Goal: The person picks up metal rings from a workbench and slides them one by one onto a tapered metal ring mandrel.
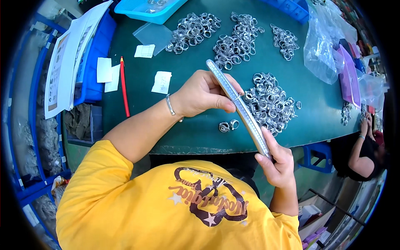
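While the dark-green bench (189,133) carries a heap of silver metal rings (271,102), a long, slender silver-grey stick (243,111) slants over its edge, in the grip of the left hand (198,93) near the middle and right hand (280,164) at the lower end, one silver ring (238,98) around it.

Your left hand (198,93) pinches a thin silver metal ring (238,98) around a long, slender, silver-grey graduated rod (250,121), whose lower end your right hand (280,164) holds, near a heap of shiny silver rings (271,102).
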Action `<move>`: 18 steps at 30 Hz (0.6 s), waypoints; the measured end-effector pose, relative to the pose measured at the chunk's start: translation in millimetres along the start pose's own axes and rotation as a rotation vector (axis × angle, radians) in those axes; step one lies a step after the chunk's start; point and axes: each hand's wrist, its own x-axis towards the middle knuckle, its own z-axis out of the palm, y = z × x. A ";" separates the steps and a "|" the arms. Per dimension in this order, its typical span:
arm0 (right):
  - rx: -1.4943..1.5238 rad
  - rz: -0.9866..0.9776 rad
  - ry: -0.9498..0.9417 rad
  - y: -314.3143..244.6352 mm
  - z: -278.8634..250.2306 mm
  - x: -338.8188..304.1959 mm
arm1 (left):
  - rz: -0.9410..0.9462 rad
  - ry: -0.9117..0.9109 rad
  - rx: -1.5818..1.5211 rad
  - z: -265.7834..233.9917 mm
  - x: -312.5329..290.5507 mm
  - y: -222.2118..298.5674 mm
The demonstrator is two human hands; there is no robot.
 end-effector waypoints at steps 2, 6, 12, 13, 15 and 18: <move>0.064 0.020 0.009 5.4 3.1 -2.5 | 0.006 0.000 0.036 1.6 -0.8 -2.1; 0.302 0.081 -0.010 12.4 1.1 -6.7 | -0.012 0.000 -0.084 6.6 -3.7 -0.3; 0.858 0.297 0.078 34.1 -12.9 -39.3 | 0.269 0.543 0.179 -25.4 8.3 37.0; 0.831 0.316 0.134 35.3 -14.0 -42.0 | 0.333 0.622 0.386 -17.1 12.4 39.9; 0.785 0.353 0.223 36.8 -16.4 -45.0 | 0.248 0.543 0.738 -20.9 18.3 39.2; 0.787 0.357 0.294 37.0 -15.6 -49.8 | 0.169 0.416 1.170 -20.9 34.7 30.3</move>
